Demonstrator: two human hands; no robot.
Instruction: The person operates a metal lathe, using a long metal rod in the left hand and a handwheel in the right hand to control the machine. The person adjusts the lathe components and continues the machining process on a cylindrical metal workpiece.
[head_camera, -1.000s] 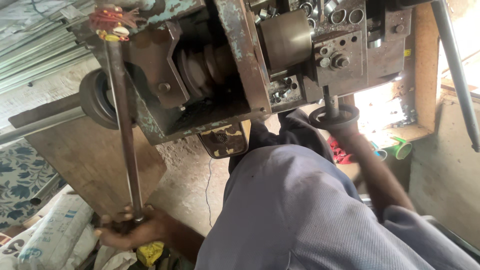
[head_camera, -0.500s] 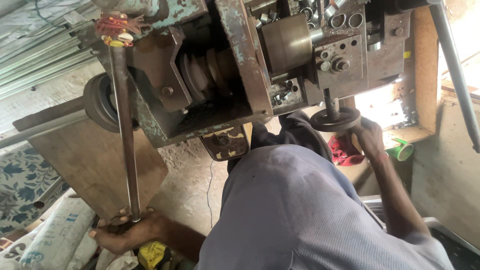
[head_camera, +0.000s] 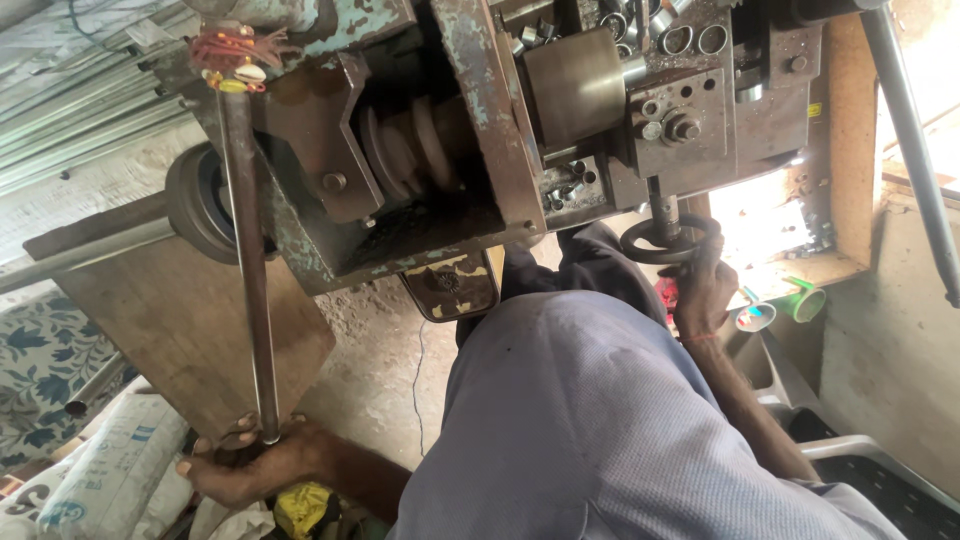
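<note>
Head view, left hand (head_camera: 250, 465) at lever (head_camera: 248, 270) end — gripped

Workshop: rusty lathe-type machine (head_camera: 450, 150), pipes (head_camera: 80, 130)

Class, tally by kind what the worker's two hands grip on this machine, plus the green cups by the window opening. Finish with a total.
Long steel lever rod, gripped by the left hand: 1
Small black handwheel, gripped by the right hand: 1
Green cups: 2
Total: 4
</note>
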